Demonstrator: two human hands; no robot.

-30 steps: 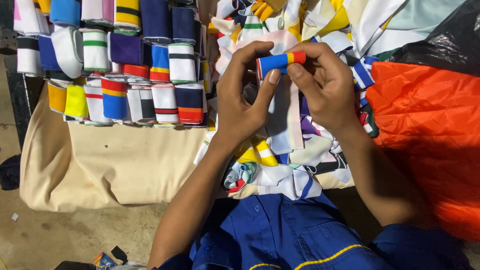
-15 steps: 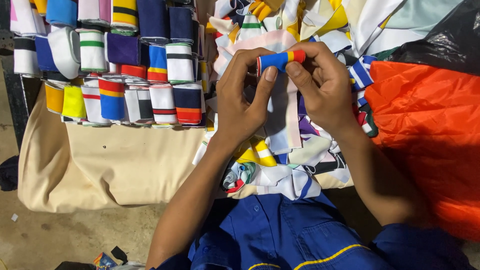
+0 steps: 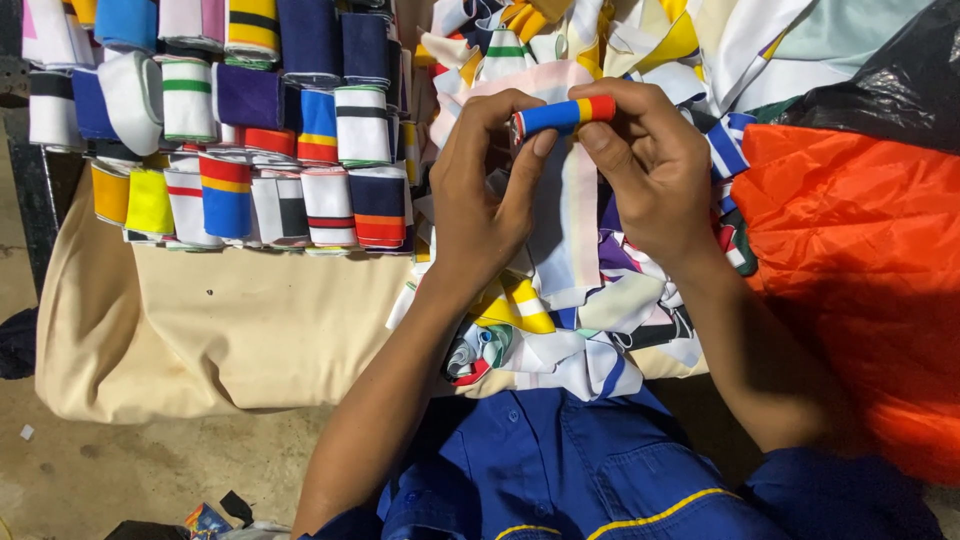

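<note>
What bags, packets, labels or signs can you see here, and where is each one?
Black plastic bag: top right corner, crinkled and glossy.
Orange bag or sheet: right side, below the black one, bright and smooth.
Small printed packet: bottom left on the floor, multicoloured, too small to make out.
No signs or screens show.

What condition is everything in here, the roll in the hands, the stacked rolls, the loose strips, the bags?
striped roll: tightly rolled, held at both ends.
left hand: gripping the roll's left end.
right hand: gripping the roll's right end.
strip: unrolled, hanging from the roll.
rolled bands: rolled, packed in rows on the beige cloth.
loose strips: unrolled, tangled in a heap.
orange bag: full, crumpled.
black bag: crumpled, glossy.
</note>
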